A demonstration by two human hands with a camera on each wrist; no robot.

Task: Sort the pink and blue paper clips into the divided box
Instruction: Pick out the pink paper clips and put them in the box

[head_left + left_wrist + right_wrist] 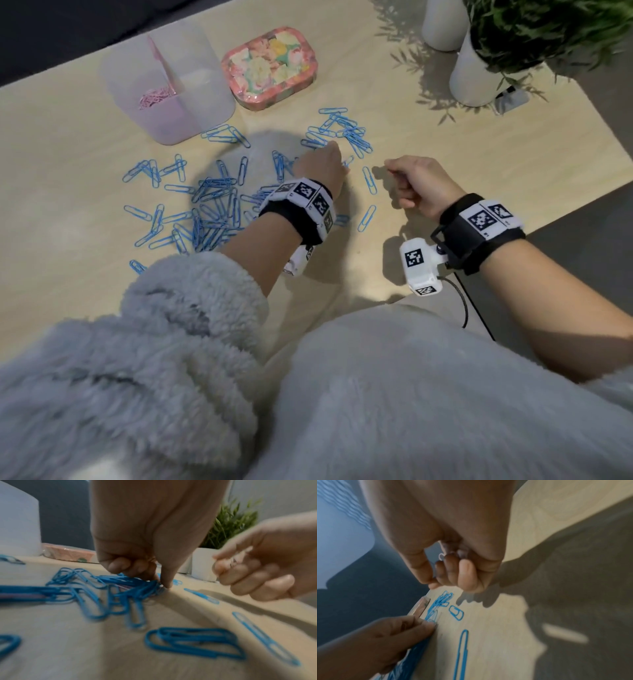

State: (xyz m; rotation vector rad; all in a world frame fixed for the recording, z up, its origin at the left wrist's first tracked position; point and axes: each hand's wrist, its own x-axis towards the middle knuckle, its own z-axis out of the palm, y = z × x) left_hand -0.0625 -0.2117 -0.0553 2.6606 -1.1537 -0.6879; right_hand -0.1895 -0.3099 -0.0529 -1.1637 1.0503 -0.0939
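Note:
The translucent divided box stands at the table's back left, with pink clips in its left compartment. Blue paper clips lie scattered over the table, with another cluster farther back. A few pink clips show among the blue ones in the left wrist view. My left hand reaches down beside the far cluster, thumb and fingers pinching a blue clip on the table. My right hand hovers just to the right, curled, pinching a small pale clip whose colour is unclear.
A floral tin sits right of the box. Two white plant pots stand at the back right. The table's right edge runs close to my right wrist, and a black cable hangs there.

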